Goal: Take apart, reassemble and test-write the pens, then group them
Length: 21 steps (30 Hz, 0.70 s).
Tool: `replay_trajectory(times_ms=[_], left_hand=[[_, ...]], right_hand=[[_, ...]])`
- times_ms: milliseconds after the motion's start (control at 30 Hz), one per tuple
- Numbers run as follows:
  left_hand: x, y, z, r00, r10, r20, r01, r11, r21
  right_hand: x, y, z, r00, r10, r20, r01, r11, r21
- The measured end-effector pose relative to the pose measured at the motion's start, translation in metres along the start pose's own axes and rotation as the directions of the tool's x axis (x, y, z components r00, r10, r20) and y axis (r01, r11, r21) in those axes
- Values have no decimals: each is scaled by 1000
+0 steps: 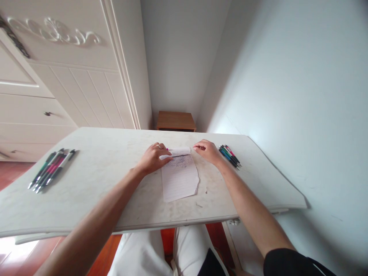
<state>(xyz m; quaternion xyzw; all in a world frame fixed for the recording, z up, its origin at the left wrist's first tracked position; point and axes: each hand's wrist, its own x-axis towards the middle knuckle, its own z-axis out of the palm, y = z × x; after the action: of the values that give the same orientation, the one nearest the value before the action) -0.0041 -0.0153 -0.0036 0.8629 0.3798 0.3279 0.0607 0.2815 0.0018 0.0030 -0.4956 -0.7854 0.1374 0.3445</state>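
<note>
A torn sheet of lined paper (179, 182) lies on the table in front of me, its far edge folded over into a narrow strip. Just below the fold is a patch of dark marks or specks; I cannot tell which. My left hand (155, 158), with a ring on one finger, grips the left end of the folded strip between thumb and fingers. A bit of pink shows by its fingertips, too small to name. Close to the strip's right end, my right hand (207, 150) has curled fingers with thumb and forefinger together; whatever they may hold is hidden.
Several pens (51, 168) lie bunched at the left of the white table (115, 207). A second bunch of pens (230, 156) lies right of my right hand. Small dark bits (199, 205) dot the tabletop. A wall (301, 96) borders the right side.
</note>
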Motion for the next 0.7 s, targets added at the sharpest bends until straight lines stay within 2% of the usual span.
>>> replay_trajectory(times_ms=[133,300,700], left_hand=[[0,-3,4,998,-4,55,4,1000,-7],[1,-3,7,994,-3,114,6,1000,-19],[4,4,3,986,-88,142,74,992,102]], right_hand=[[-3,-9,13,995,-64,81,62,998,32],[-5,-11,20,984,-84,154,80,996,32],[-5,-20,22,983,-98,156,102,995,-17]])
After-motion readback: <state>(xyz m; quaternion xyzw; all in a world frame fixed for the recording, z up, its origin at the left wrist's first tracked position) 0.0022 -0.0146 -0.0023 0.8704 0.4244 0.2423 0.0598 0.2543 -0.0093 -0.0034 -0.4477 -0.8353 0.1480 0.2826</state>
